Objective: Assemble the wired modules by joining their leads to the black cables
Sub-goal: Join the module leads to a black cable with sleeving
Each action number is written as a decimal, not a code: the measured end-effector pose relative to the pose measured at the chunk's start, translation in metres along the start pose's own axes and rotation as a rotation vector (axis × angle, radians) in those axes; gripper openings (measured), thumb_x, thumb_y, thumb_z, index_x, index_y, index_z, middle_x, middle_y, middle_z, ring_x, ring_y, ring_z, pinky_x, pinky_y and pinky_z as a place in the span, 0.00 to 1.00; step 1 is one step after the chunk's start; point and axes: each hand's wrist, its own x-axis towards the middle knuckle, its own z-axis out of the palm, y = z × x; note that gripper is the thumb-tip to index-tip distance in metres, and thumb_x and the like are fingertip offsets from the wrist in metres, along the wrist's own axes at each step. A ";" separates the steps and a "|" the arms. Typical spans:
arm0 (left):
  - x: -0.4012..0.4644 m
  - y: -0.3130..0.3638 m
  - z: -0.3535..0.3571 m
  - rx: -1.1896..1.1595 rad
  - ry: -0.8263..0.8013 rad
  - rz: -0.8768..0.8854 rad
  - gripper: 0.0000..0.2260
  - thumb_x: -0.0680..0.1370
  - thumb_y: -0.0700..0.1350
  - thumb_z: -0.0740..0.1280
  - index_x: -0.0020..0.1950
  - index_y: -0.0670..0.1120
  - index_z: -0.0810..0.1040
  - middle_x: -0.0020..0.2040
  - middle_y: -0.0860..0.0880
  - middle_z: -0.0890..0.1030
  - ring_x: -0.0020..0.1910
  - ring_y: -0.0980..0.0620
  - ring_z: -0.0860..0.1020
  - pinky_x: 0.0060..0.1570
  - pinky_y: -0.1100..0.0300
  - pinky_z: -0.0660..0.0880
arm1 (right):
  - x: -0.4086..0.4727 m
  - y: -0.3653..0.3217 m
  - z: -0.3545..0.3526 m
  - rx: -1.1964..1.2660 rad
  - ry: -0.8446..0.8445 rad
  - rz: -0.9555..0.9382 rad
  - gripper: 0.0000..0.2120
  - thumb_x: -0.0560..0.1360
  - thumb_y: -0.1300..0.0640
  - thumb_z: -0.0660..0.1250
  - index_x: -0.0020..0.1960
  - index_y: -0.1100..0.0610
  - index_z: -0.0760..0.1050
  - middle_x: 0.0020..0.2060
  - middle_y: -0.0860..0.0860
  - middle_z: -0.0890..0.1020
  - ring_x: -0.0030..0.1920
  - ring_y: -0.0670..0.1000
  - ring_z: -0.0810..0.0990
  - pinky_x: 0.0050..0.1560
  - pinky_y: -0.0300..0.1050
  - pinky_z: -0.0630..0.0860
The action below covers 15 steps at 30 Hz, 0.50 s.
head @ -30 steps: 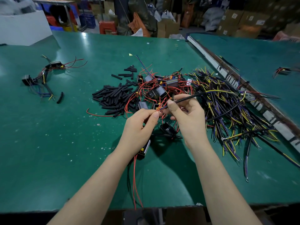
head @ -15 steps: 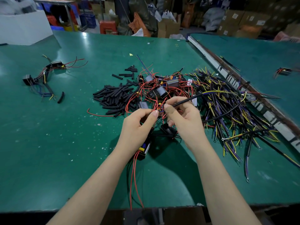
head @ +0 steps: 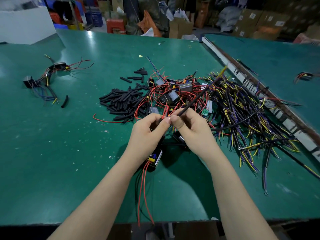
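My left hand pinches the red leads of a black module that hangs under my wrist, its red wires trailing toward the table's near edge. My right hand pinches a black cable whose free end, tipped yellow, slants up and away to the right, blurred. The thumbs of both hands meet above the table. Behind them lies a pile of modules with red leads. A heap of black cables with yellow and purple wires spreads to the right.
A pile of short black sleeve tubes lies left of the modules. Joined assemblies sit at the far left. A gap strip divides this green table from a second one holding one module. Boxes stand beyond.
The black cable's far end has swung up off the heap and now points up and right. Both hands have drawn closer together, thumbs touching.
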 end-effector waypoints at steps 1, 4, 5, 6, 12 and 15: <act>0.000 0.000 0.000 0.009 -0.001 -0.003 0.09 0.78 0.47 0.68 0.38 0.51 0.77 0.30 0.51 0.73 0.31 0.53 0.69 0.35 0.56 0.68 | 0.000 -0.001 0.000 0.013 -0.013 0.018 0.02 0.79 0.55 0.65 0.48 0.48 0.74 0.41 0.46 0.80 0.45 0.52 0.79 0.49 0.48 0.75; 0.000 -0.001 -0.002 0.025 -0.013 -0.003 0.11 0.78 0.48 0.67 0.36 0.49 0.75 0.30 0.49 0.73 0.31 0.52 0.69 0.36 0.55 0.68 | 0.000 -0.005 0.001 0.169 -0.015 0.119 0.05 0.79 0.57 0.64 0.50 0.47 0.71 0.38 0.48 0.77 0.33 0.45 0.73 0.36 0.43 0.69; -0.001 -0.001 -0.001 0.030 -0.019 0.004 0.11 0.78 0.49 0.67 0.36 0.49 0.75 0.30 0.49 0.72 0.31 0.52 0.68 0.35 0.56 0.67 | 0.000 -0.007 0.000 0.244 -0.011 0.166 0.05 0.79 0.58 0.64 0.51 0.48 0.71 0.35 0.49 0.75 0.29 0.45 0.69 0.32 0.41 0.66; -0.001 0.000 -0.001 0.040 -0.020 0.014 0.11 0.78 0.48 0.67 0.36 0.50 0.75 0.30 0.50 0.72 0.31 0.53 0.68 0.34 0.56 0.66 | 0.001 -0.009 -0.001 0.322 -0.014 0.209 0.06 0.79 0.60 0.64 0.52 0.50 0.70 0.33 0.49 0.74 0.26 0.45 0.66 0.28 0.40 0.64; -0.003 0.001 0.000 0.129 -0.016 0.080 0.11 0.76 0.51 0.65 0.34 0.53 0.74 0.29 0.54 0.71 0.30 0.57 0.66 0.34 0.60 0.65 | 0.003 -0.009 -0.008 0.605 -0.104 0.384 0.09 0.80 0.64 0.62 0.59 0.58 0.70 0.30 0.49 0.77 0.21 0.42 0.61 0.23 0.34 0.60; -0.001 -0.001 -0.001 0.056 0.018 0.038 0.14 0.75 0.54 0.65 0.38 0.43 0.75 0.30 0.50 0.69 0.30 0.53 0.65 0.33 0.56 0.64 | 0.003 -0.008 -0.009 0.657 -0.164 0.357 0.13 0.80 0.68 0.58 0.60 0.57 0.74 0.35 0.48 0.81 0.26 0.43 0.68 0.28 0.34 0.66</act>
